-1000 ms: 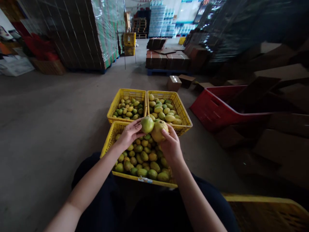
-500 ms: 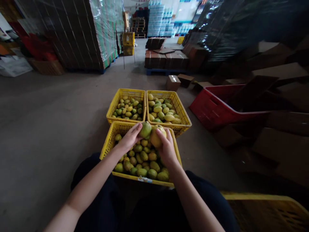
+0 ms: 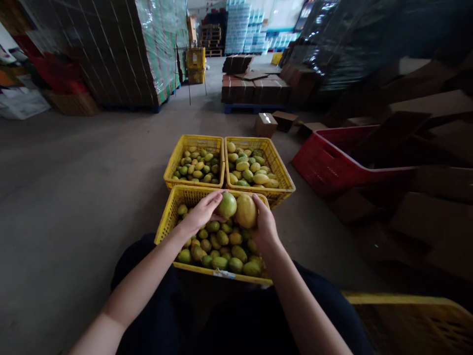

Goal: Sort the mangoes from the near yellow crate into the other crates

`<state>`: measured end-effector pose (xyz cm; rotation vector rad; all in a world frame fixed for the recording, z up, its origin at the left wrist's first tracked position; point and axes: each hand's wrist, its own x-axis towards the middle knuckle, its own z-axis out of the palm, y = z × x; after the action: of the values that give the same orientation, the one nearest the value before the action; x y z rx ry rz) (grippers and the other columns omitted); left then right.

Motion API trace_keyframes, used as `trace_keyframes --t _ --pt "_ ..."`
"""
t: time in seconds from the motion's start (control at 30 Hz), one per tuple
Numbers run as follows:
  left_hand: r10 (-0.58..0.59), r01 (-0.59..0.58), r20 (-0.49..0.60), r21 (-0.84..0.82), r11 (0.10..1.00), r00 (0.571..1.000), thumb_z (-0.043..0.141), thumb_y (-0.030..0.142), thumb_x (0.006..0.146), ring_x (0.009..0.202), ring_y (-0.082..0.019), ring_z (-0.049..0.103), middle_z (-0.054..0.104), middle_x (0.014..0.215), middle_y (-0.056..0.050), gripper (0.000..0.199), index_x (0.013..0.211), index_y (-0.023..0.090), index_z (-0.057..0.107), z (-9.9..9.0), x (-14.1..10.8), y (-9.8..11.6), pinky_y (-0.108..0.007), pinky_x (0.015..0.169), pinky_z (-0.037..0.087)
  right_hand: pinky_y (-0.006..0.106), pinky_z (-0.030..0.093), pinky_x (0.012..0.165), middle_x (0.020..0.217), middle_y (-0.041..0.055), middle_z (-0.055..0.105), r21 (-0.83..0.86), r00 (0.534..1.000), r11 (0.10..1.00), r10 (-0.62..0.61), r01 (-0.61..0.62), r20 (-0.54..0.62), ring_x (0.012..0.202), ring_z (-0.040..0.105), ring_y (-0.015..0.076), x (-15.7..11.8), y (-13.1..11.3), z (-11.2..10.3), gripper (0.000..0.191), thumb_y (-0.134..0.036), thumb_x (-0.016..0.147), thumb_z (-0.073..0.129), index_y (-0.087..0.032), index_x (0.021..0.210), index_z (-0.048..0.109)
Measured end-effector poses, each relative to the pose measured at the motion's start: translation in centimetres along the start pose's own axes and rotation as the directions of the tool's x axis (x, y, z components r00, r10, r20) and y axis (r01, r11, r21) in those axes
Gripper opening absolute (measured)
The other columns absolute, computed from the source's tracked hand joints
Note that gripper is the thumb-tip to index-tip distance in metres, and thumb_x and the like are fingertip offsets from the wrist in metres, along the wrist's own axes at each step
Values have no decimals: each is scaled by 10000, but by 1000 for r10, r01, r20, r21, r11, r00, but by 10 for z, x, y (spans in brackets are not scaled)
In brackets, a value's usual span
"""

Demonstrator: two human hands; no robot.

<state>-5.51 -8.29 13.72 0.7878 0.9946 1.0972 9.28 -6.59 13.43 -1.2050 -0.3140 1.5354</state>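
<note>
My left hand (image 3: 204, 213) is closed around a round green fruit (image 3: 226, 205), with the thumb along its upper side. A larger, knobbly yellow fruit (image 3: 246, 211) sits in my right hand (image 3: 264, 223), thumb on its right edge. Both fruits are held side by side above the near yellow crate (image 3: 167, 217). That crate holds many oval green and yellowish fruits (image 3: 222, 237) of a similar look, partly covered by my hands and forearms. I cannot tell the exact kind of fruit.
Behind the near crate stand a left yellow crate (image 3: 172, 160) and a right yellow crate (image 3: 283, 165), both with similar fruit. A red crate (image 3: 325, 162) with cardboard lies right. Another yellow crate (image 3: 410, 299) stands by my right leg. Stacked boxes (image 3: 240, 91) sit on a pallet ahead.
Both fruits have turned in my hands. My right thumb has shifted from the yellow fruit's front to its right edge. The view has moved slightly.
</note>
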Motion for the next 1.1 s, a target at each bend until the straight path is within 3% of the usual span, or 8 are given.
trace_keyframes --t 0.23,0.37,0.5,0.67,0.77,0.87,1.0,1.1 --pt "-82 84 29 -106 991 996 629 222 857 666 -153 668 709 905 -94 178 993 119 679 0 4 2 -242 586 573 211 470 379 664 -26 677 -39 972 998 -49 59 229 529 617 144 -2 -1 -3 200 -282 662 729 -188 823 657" --pt "-198 195 5 -209 958 980 477 295 931 459 -102 578 696 715 -100 309 899 75 690 -3 5 9 -169 413 472 213 424 307 660 26 687 -26 959 995 95 -91 269 467 601 151 -4 -3 -3 209 -318 692 685 -148 807 645" --pt "-215 223 63 -393 892 974 380 278 932 497 -125 616 709 754 -122 370 951 76 689 -4 3 14 -176 422 492 228 453 326 683 42 708 70 938 984 131 -161 322 471 632 169 -2 -4 -4 193 -314 741 646 -138 819 635" --pt "-71 69 22 -628 775 997 413 274 904 524 -129 643 718 804 -66 316 953 139 694 0 0 7 -194 425 509 250 521 407 755 72 733 219 892 939 153 -265 425 583 691 203 -2 -2 -6 268 -342 799 567 -137 954 643" --pt "-43 -10 -49 -764 646 998 437 236 889 827 -193 712 709 778 -56 272 900 147 693 2 2 2 -239 619 583 291 592 574 829 105 743 342 869 880 141 -329 475 735 719 218 -4 -1 -6 337 -357 832 510 -118 1032 638" --pt "-39 -71 -109 -842 535 993 449 199 869 1037 -218 668 719 834 -70 249 885 145 692 2 6 2 -252 731 581 354 605 703 887 93 749 443 885 844 74 -301 460 851 717 230 -5 1 -3 310 -342 843 498 -155 1046 640" --pt "-62 -125 -172 -879 459 983 434 197 859 877 -175 689 713 844 -68 259 880 130 684 2 11 3 -272 770 572 349 602 691 1007 56 743 487 901 835 25 -257 434 861 713 211 -3 6 2 258 -300 821 545 -230 1049 642" --pt "-89 -147 -200 -900 410 976 434 180 840 713 -122 664 680 745 -39 228 816 129 655 1 15 2 -237 740 562 316 597 652 955 40 746 463 887 841 41 -279 460 816 708 196 0 11 4 235 -291 777 600 -228 998 647"
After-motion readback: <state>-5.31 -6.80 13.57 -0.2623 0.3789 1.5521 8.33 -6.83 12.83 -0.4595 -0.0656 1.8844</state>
